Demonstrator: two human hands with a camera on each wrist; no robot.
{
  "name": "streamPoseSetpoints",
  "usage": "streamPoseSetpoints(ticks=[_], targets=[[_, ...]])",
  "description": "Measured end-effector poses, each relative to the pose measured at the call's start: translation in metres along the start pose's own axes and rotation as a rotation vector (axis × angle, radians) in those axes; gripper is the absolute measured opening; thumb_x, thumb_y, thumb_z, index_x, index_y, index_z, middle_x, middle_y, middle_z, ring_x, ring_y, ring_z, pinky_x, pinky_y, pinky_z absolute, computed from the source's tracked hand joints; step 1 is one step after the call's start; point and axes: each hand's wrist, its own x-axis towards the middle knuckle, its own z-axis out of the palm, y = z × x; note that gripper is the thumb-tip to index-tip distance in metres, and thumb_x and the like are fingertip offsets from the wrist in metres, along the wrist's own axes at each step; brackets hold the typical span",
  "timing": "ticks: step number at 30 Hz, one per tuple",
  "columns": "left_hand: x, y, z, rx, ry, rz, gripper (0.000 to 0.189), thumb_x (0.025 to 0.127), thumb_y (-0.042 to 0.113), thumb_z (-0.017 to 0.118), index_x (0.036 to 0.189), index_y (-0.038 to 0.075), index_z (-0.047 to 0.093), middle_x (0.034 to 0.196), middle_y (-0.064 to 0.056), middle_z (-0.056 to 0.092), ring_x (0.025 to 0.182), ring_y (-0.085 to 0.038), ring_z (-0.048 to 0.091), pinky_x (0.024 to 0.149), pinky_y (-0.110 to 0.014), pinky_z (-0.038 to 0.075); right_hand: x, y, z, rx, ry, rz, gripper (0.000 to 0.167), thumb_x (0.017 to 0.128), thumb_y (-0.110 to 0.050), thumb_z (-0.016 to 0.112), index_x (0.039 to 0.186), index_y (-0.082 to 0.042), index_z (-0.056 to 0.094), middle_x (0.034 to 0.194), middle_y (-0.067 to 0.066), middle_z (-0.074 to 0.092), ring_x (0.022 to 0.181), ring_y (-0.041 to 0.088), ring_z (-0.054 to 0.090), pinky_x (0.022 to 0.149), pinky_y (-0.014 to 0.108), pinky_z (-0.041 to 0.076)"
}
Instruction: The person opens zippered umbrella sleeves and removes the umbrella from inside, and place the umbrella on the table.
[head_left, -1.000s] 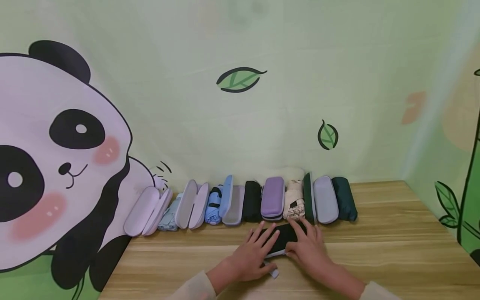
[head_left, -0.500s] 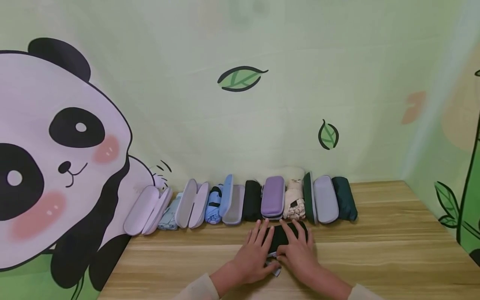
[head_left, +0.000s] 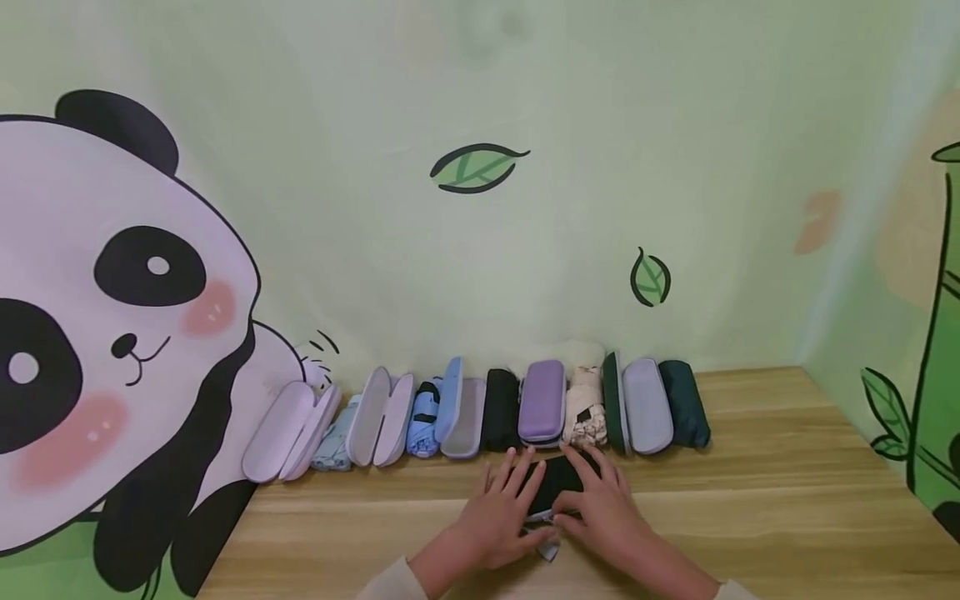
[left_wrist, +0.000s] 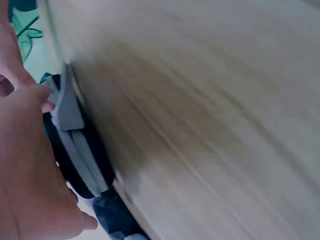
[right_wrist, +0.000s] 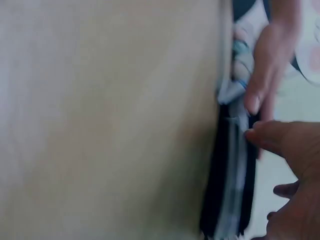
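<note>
A black zip case lies near the middle of the wooden table, long side toward me. Its pale grey zipper runs along the near side, and a grey fabric tab sticks out at the left end. My left hand rests spread over the case's left part, fingers straight, thumb beside the tab. On the right part lie the outer fingers of my right hand, while its thumb and bent index finger pinch at the zipper's near edge. The zipper pull itself is hidden by these fingertips.
Behind the hands runs a row of open cases and rolled bundles, among them a purple case, a black roll, a patterned beige roll and a dark green bundle. A printed cloth backdrop stands behind the table.
My right hand has slid left along the zipper, closer to my left hand and the tab. The left hand has stayed on the case. The row behind is unchanged.
</note>
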Motion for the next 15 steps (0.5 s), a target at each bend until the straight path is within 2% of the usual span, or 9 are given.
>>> streamPoseSetpoints(ticks=[2, 4, 7, 12, 15], targets=[[0.0, 0.001, -0.002, 0.002, 0.003, -0.019, 0.085, 0.1, 0.071, 0.035, 0.165, 0.019, 0.016, 0.172, -0.007, 0.003, 0.156, -0.036, 0.005, 0.116, -0.067, 0.017, 0.0, 0.007, -0.007, -0.028, 0.028, -0.008, 0.013, 0.086, -0.03, 0.082, 0.099, -0.029, 0.079, 0.156, 0.017, 0.042, 0.14, 0.052, 0.034, 0.102, 0.075, 0.032], [0.001, 0.003, -0.004, 0.006, 0.026, -0.052, 0.085, 0.1, 0.072, 0.033, 0.165, 0.021, 0.016, 0.172, -0.006, 0.005, 0.156, -0.036, 0.004, 0.116, -0.07, 0.015, 0.001, 0.016, -0.016, -0.062, 0.076, -0.005, 0.027, 0.089, -0.031, 0.08, 0.114, -0.025, 0.077, 0.155, 0.019, 0.043, 0.139, 0.052, 0.037, 0.103, 0.073, 0.034], [0.006, 0.013, -0.005, 0.022, 0.074, -0.135, 0.088, 0.097, 0.077, 0.03, 0.165, 0.023, 0.015, 0.171, -0.008, 0.007, 0.156, -0.039, 0.005, 0.113, -0.074, 0.013, 0.001, 0.027, -0.025, -0.123, 0.117, 0.005, 0.049, 0.09, -0.034, 0.077, 0.137, -0.021, 0.066, 0.157, 0.02, 0.04, 0.14, 0.052, 0.036, 0.103, 0.072, 0.035], [0.017, 0.049, -0.009, 0.006, 0.127, -0.327, 0.093, 0.092, 0.083, 0.031, 0.164, 0.025, 0.019, 0.169, -0.016, 0.012, 0.152, -0.05, 0.008, 0.107, -0.081, 0.012, -0.002, 0.044, -0.032, -0.176, 0.144, 0.002, 0.069, 0.092, -0.04, 0.074, 0.153, -0.018, 0.049, 0.164, 0.02, 0.028, 0.144, 0.052, 0.027, 0.105, 0.073, 0.032], [0.026, 0.072, -0.015, -0.043, 0.118, -0.454, 0.093, 0.091, 0.084, 0.033, 0.164, 0.028, 0.02, 0.169, -0.019, 0.012, 0.149, -0.056, 0.007, 0.103, -0.084, 0.011, -0.002, 0.053, -0.035, -0.183, 0.146, 0.024, 0.072, 0.095, -0.042, 0.07, 0.157, -0.02, 0.041, 0.167, 0.017, 0.021, 0.148, 0.051, 0.02, 0.107, 0.074, 0.027]])
